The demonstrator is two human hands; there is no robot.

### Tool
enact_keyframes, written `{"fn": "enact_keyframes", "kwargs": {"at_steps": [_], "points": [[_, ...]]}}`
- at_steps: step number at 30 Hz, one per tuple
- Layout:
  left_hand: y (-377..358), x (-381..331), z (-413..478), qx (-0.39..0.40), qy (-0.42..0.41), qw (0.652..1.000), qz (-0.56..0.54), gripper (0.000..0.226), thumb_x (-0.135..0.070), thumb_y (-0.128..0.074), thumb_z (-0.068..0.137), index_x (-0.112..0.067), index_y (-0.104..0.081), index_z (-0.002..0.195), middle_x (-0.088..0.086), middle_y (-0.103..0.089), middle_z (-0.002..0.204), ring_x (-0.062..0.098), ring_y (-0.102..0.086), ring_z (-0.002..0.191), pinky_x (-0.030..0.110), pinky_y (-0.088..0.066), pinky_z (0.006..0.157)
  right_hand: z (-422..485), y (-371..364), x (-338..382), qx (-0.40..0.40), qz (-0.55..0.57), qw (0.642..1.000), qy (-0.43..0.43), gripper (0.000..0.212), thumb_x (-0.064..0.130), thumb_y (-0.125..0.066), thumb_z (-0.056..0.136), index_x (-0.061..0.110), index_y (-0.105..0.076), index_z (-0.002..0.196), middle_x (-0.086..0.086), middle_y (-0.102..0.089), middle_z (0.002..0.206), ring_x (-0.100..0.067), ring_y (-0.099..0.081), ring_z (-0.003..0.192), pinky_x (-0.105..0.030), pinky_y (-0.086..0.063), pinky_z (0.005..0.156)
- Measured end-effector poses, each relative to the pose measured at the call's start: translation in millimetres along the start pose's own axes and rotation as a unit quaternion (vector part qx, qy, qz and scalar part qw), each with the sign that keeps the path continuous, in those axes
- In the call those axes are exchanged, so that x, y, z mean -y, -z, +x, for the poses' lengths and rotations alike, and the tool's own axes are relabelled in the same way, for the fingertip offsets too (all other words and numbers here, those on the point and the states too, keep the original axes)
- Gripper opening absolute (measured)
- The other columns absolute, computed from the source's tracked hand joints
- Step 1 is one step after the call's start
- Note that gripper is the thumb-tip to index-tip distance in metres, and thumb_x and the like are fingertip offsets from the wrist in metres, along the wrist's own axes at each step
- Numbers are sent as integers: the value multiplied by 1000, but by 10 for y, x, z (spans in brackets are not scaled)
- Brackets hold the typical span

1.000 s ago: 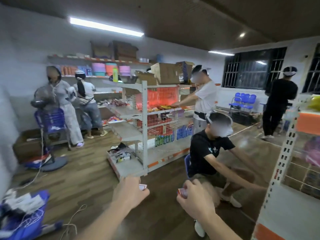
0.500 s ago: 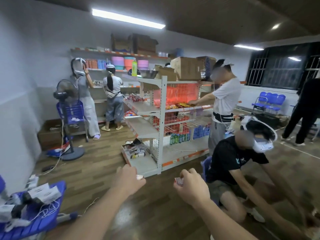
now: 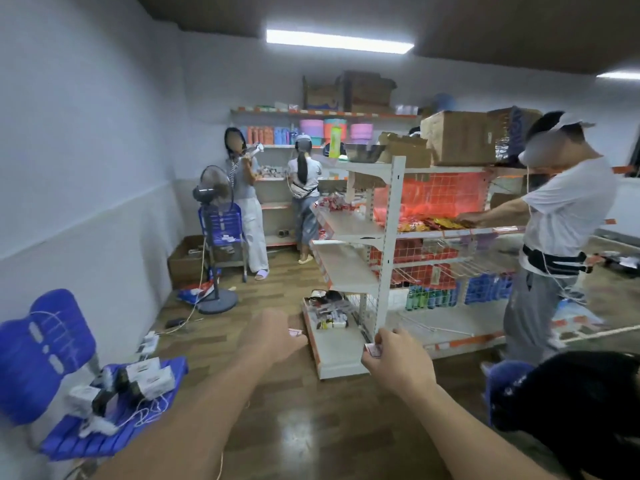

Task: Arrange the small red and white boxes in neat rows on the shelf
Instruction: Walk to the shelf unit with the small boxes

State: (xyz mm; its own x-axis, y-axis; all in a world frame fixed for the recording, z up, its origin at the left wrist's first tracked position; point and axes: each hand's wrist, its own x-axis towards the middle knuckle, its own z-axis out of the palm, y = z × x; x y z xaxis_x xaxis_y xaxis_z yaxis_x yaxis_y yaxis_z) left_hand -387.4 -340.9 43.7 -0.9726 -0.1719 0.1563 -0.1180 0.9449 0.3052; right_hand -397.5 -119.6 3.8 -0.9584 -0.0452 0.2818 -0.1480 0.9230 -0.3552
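Indoor scene under cool, fairly dim artificial light. A fluorescent ceiling tube [image 3: 339, 41] clips to pure white, and a second ceiling light [image 3: 620, 75] flares at the right edge. The dark ceiling [image 3: 450, 19] is underexposed. A glossy patch of glare lies on the wooden floor [image 3: 301, 441]. Wide-angle distortion bows the left wall [image 3: 86, 150] and stretches both forearms. The blue chair [image 3: 48, 348] at left is smeared. The left hand [image 3: 273, 336] and right hand [image 3: 398, 358] render soft, and the print on the small red and white boxes [image 3: 372, 348] they grip is unreadable. Faces are blurred.
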Motion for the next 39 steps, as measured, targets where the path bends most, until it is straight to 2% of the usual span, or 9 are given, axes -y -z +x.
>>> {"fn": "enact_keyframes", "kwargs": {"at_steps": [3, 7, 11, 14, 17, 24, 32, 35, 39], "points": [[-27, -80, 210, -24, 17, 1000, 0, 36, -50, -62, 76, -16, -66, 88, 1, -61, 84, 18, -56, 78, 29, -43, 61, 343, -2, -101, -4, 3, 1000, 22, 27, 46, -54, 82, 23, -58, 96, 2, -55, 97, -16, -56, 78, -32, -54, 71], [-62, -189, 485, -31, 24, 999, 20, 39, -52, -61, 77, -16, -67, 92, 3, -62, 91, 20, -56, 83, 33, -49, 69, 782, -4, -157, 6, -1, 999, 45, 32, 49, -54, 82, 23, -56, 100, 1, -52, 103, -18, -56, 85, -33, -52, 75], [-111, -274, 825, -29, 36, 999, 6, 35, -48, -62, 77, -18, -66, 93, 0, -61, 87, 17, -57, 81, 31, -50, 69, 1176, -100, -186, 0, -1, 999, 52, 34, 53, -55, 80, 25, -56, 99, 2, -53, 107, -17, -56, 87, -35, -54, 76], [-167, -313, 1117, -33, 34, 999, 16, 41, -53, -59, 75, -17, -65, 96, 1, -62, 93, 20, -58, 86, 38, -55, 77, 1444, -202, -238, -7, 16, 999, 51, 33, 52, -56, 79, 26, -56, 97, 3, -53, 105, -15, -56, 84, -35, -55, 74], [-264, -307, 1425, -34, 35, 998, 31, 45, -55, -56, 75, -18, -66, 97, 1, -62, 95, 21, -58, 89, 38, -54, 78, 1698, -318, -298, -5, 16, 999, 49, 32, 54, -56, 79, 27, -56, 96, 4, -52, 102, -14, -55, 82, -35, -55, 74], [-553, -20, 2203, -33, 43, 998, 21, 37, -51, -57, 73, -20, -66, 90, -1, -61, 89, 19, -57, 85, 36, -54, 76, 2388, -689, -204, 18, -1, 999, 47, 31, 53, -57, 79, 26, -54, 93, 3, -51, 103, -15, -54, 85, -34, -54, 78], [-594, 305, 3109, -40, 38, 998, -10, 39, -50, -57, 73, -18, -67, 93, 0, -61, 94, 20, -57, 92, 36, -54, 77, 3199, -972, 78, 26, 9, 998, 56, 29, 51, -56, 80, 26, -55, 93, 5, -52, 96, -14, -55, 84, -34, -54, 76], [-614, 373, 3392, -37, 38, 998, -22, 35, -51, -58, 73, -19, -64, 85, -1, -60, 89, 19, -56, 90, 33, -53, 75, 3479, -1032, 122, 26, 18, 998, 56, 29, 52, -56, 80, 26, -55, 92, 5, -53, 94, -16, -55, 83, -34, -53, 74], [-741, 430, 3770, -54, 33, 998, 6, 34, -52, -51, 71, -18, -49, 67, 0, -53, 81, 24, -55, 90, 34, -45, 69, 3882, -1196, 141, 35, 29, 997, 60, 29, 48, -54, 80, 22, -56, 92, 2, -53, 96, -19, -57, 82, -34, -52, 72]]}}
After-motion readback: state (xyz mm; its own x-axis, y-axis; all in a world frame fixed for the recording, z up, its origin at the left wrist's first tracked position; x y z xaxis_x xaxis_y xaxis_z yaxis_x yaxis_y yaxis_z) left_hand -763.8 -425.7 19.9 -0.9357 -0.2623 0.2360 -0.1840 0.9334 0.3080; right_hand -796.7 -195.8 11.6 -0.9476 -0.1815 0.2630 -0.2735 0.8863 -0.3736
